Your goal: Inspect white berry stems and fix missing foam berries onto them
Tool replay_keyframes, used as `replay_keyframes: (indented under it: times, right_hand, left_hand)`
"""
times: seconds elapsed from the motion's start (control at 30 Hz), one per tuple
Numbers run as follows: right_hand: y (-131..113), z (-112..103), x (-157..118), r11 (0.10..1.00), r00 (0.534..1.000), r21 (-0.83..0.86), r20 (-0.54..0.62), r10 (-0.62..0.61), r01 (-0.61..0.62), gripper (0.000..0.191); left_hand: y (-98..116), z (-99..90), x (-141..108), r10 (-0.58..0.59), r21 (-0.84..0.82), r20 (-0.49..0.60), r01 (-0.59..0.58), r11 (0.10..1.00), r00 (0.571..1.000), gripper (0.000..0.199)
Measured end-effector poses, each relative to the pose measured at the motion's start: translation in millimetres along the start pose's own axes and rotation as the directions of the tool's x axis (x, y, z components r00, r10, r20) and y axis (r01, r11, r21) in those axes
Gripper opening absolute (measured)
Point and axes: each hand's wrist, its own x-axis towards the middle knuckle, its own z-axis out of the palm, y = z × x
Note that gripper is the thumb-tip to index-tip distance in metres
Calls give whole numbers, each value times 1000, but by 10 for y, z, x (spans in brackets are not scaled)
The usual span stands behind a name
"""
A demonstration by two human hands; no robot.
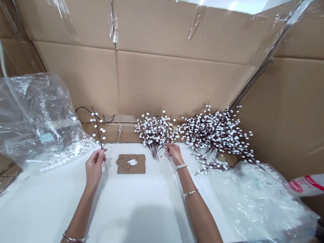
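Observation:
My left hand [95, 164] pinches a dark berry stem [98, 130] near its lower end and holds it upright. White berries dot its side twigs. On the right, my right hand [174, 153] has its fingers pressed together at the edge of a small bunch of white-berry stems [156, 132]. Whether a stem or a berry sits between those fingertips is too small to tell. Between the hands lies a flat piece of brown cardboard [132, 164] with a little glue-like white patch on it.
A bigger heap of white-berry stems [217, 130] lies at the back right. Loose white berries [71, 153] spill from a clear plastic bag [30, 113] on the left. Crumpled clear plastic [264, 205] covers the right edge of the white table [114, 218]. Cardboard walls [179, 76] enclose the back and sides.

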Motion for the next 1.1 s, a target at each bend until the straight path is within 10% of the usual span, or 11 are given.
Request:
replay_keyframes:
  times: [0.4, 0.7, 1.1]
  right_hand:
    - [-161, 156, -265, 939, 942, -72, 59, -331, 335, 25]
    - [-147, 411, -64, 847, 939, -415, 231, -255, 332, 33]
    - [-172, 303, -224, 744, 941, -590, 81, -330, 312, 29]
  left_hand:
    - [-6, -2, -13, 0, 13, 13, 0, 1000, 1000, 34]
    - [-40, -10, 2, -2, 20, 13, 2, 1000, 1000, 35]
    - [-42, -8, -3, -1, 12, 24, 0, 1000, 1000, 35]
